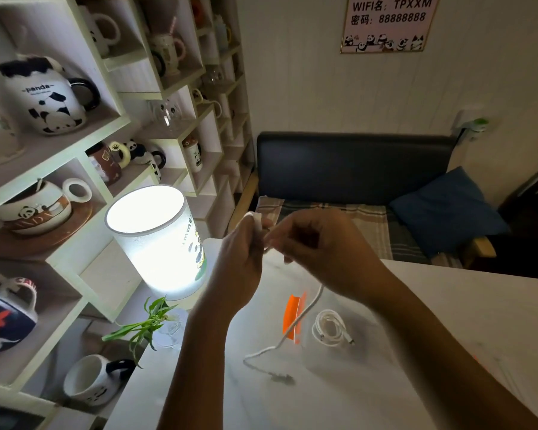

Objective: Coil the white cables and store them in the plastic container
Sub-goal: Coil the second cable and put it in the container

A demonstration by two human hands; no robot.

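Both hands are raised above the white table (448, 321). My left hand (241, 259) grips a small bundle of white cable, whose loops show above its fingers. My right hand (317, 246) pinches the same white cable (295, 321) right beside it. The cable's free end hangs down past the right wrist and trails onto the table, its plug (281, 377) lying near the front. A second white cable (330, 328) lies coiled inside the clear plastic container (311, 355), which has an orange clip (292, 316) on its left side.
A lit table lamp (156, 240) stands at the table's far left corner, with a small green plant in a glass (156, 324) in front of it. Shelves of panda mugs (53, 97) fill the left. A dark bench with a blue cushion (448, 209) sits beyond the table.
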